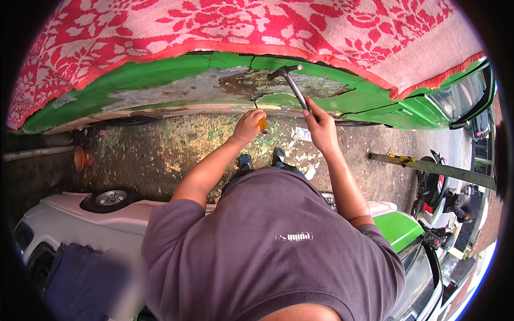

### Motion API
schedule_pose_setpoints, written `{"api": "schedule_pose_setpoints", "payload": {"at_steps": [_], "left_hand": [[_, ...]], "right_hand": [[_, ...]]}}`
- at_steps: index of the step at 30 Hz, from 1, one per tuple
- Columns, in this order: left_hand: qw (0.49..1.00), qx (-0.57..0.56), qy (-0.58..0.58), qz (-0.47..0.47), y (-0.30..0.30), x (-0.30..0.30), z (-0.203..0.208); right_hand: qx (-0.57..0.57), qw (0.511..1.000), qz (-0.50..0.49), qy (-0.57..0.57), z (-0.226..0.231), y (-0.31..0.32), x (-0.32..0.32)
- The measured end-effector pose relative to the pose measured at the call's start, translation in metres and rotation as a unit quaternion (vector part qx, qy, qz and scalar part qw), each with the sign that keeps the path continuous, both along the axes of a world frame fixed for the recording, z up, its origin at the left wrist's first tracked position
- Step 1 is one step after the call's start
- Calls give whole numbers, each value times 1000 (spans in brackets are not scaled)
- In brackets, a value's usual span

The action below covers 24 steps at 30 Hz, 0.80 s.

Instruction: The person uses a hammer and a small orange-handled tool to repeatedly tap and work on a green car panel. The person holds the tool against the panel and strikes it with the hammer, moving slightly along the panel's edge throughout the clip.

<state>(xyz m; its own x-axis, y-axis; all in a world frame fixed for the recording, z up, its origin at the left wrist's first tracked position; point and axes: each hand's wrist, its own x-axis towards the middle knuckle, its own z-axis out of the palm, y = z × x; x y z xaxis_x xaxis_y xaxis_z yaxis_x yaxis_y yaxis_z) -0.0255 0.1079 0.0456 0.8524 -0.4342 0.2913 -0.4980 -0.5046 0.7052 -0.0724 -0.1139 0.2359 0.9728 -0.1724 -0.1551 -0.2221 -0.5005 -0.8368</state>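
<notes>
My left hand (248,126) is closed round the orange handle of a screwdriver (263,125). Its thin shaft points away from me, and the tip meets the lower edge of a green car body panel (155,75). Large patches of that panel are bare, rusty and scraped. In my right hand (323,131) is a metal hammer (295,88), gripped by the handle. The hammer head is just in front of the rusty patch, up and to the right of the screwdriver; whether it touches the metal I cannot tell. A red and pink flowered cloth (257,24) covers the panel's upper part.
Paint flakes litter the floor (166,155). Close behind me stands a pale car (134,214) with a green part. An orange bucket (80,159) lies at left. At right are a pole (444,170), a motorcycle (426,184) and a person (459,207). Dark blue clothing (72,283) shows lower left.
</notes>
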Motion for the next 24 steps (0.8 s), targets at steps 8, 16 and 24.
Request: {"api": "schedule_pose_setpoints", "payload": {"at_steps": [8,16,24], "left_hand": [[979,-141,115,88,-4,35,33],[944,-232,234,27,33,76,21],[955,-149,253,-37,36,76,44]], "right_hand": [[27,999,-16,-27,-7,-8,0],[44,999,-18,-9,-11,-10,-9],[44,999,-12,-9,-9,-14,-17]]}}
